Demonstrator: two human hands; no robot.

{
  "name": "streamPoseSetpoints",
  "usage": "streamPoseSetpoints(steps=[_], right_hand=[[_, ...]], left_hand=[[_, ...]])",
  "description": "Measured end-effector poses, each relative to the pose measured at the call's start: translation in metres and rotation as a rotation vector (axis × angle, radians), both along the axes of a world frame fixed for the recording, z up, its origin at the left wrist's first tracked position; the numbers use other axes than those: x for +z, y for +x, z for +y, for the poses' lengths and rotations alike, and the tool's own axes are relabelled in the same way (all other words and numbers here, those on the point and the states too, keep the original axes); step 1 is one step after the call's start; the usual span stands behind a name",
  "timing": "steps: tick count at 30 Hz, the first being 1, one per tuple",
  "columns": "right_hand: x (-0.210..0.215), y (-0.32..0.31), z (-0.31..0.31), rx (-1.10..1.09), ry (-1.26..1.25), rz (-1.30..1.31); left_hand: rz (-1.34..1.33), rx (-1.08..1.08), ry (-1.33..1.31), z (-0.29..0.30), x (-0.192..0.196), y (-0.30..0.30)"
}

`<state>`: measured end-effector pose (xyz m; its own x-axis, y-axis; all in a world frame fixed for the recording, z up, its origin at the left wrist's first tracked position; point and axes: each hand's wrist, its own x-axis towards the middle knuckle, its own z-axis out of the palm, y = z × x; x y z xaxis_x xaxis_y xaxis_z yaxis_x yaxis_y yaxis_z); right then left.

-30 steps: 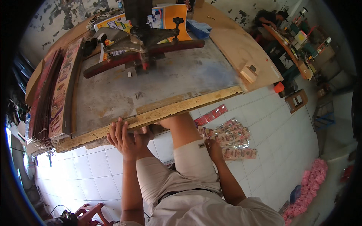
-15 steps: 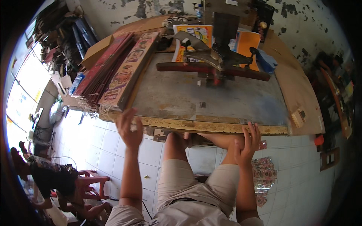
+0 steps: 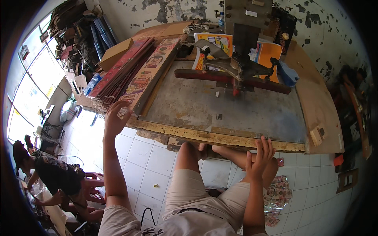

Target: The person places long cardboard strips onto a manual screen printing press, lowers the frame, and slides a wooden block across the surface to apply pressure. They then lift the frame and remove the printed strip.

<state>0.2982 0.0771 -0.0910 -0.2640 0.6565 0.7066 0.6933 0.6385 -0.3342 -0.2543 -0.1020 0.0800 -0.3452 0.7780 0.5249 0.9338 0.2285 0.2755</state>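
Note:
My left hand (image 3: 115,118) is at the near end of a stack of long printed cardboard strips (image 3: 146,72), beside white strings (image 3: 125,112) that hang from it. Its fingers and thumb look apart; whether they touch the strings is unclear. At the right, my right hand (image 3: 260,159) is open, fingertips by the worn wooden front edge (image 3: 220,137) of the work table, holding nothing. Beyond both hands lies a grey metal plate (image 3: 244,114) set in the table. Over it stands a press-like metal fixture with a dark red crossbar (image 3: 197,74).
Dark red folded strips (image 3: 126,67) lie left of the printed stack. A wooden block (image 3: 316,135) sits at the table's right, a blue cloth-like piece (image 3: 287,74) farther back. Printed packets (image 3: 277,196) lie on the tiled floor. Another person (image 3: 55,177) works at the lower left.
My left hand has moved left and forward, from the table's front edge to the end of the printed stack. My right hand stays by the front edge. The view has shifted slightly.

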Motion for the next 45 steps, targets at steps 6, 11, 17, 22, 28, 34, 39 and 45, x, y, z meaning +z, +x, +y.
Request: streamPoseSetpoints(steps=[6, 11, 17, 22, 28, 34, 39, 45], right_hand=[[0.005, 0.0, -0.003, 0.024, -0.022, 0.011], [0.006, 0.0, -0.004, 0.024, -0.037, 0.0], [0.005, 0.001, -0.003, 0.027, -0.024, 0.008], [0.006, 0.0, -0.005, 0.037, -0.026, 0.01], [0.004, 0.001, -0.004, 0.035, -0.038, 0.009], [0.017, -0.006, -0.011, 0.041, -0.056, 0.103], [0.064, -0.056, -0.065, 0.478, -0.133, 0.416], [0.084, -0.183, -0.101, 1.33, -1.893, 1.047]], left_hand=[[0.091, -0.025, -0.004, 0.006, 0.01, 0.005], [0.134, -0.06, -0.006, 0.004, 0.012, 0.007], [0.151, -0.069, -0.038, 0.008, 0.016, 0.0], [0.529, -0.085, 0.028, 0.014, 0.003, -0.02], [0.703, -0.009, 0.24, 0.022, 0.026, -0.052], [0.731, -0.083, 0.376, 0.01, 0.074, 0.02], [0.592, -0.216, 0.172, -0.034, 0.076, 0.142], [0.544, -0.673, -0.226, -0.056, 0.066, 0.22]])
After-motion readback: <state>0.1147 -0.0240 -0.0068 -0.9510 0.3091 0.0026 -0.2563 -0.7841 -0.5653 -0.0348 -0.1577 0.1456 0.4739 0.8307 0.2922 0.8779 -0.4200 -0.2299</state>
